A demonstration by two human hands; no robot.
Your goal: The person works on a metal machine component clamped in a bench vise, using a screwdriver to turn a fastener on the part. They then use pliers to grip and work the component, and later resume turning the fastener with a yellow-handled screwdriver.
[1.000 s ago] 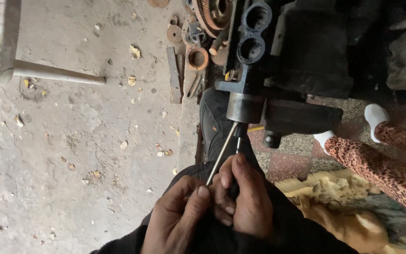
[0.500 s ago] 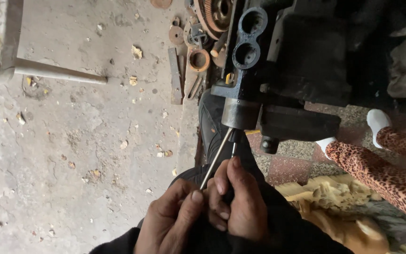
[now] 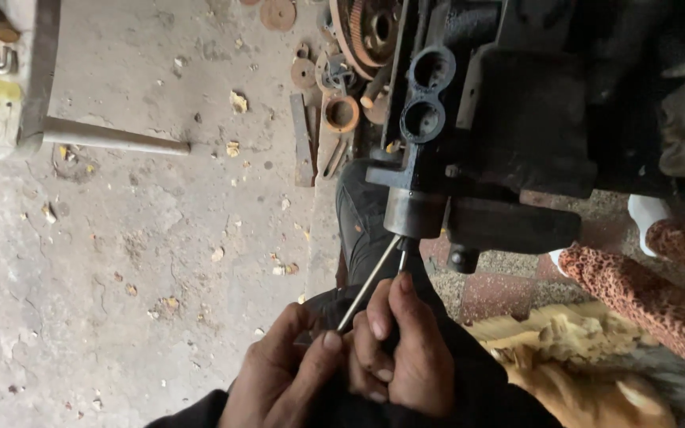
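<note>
The left hand (image 3: pixel 283 376) and the right hand (image 3: pixel 398 349) sit close together at the bottom of the view, fingers curled and pressed side by side. Both pinch a thin metal rod (image 3: pixel 368 285): the left thumb and fingers close on its lower end, the right fingers stretch along it just beside. The rod is straight, smooth and pale grey, and it slants up to the round steel barrel (image 3: pixel 414 212) at the bottom of a heavy black cast-iron housing (image 3: pixel 509 119), where its tip meets the barrel's underside. Two round bores (image 3: pixel 426 95) open in the housing's face; what lies inside them is too dark to tell. On the rough, cracked concrete floor (image 3: pixel 136 261) lie a rusty ring (image 3: pixel 341 113), rusty discs (image 3: pixel 277 13), a flat steel bar (image 3: pixel 303 139) and a grey pipe (image 3: pixel 116 139). A leopard-print sleeve (image 3: pixel 644 293) lies to the right.
</note>
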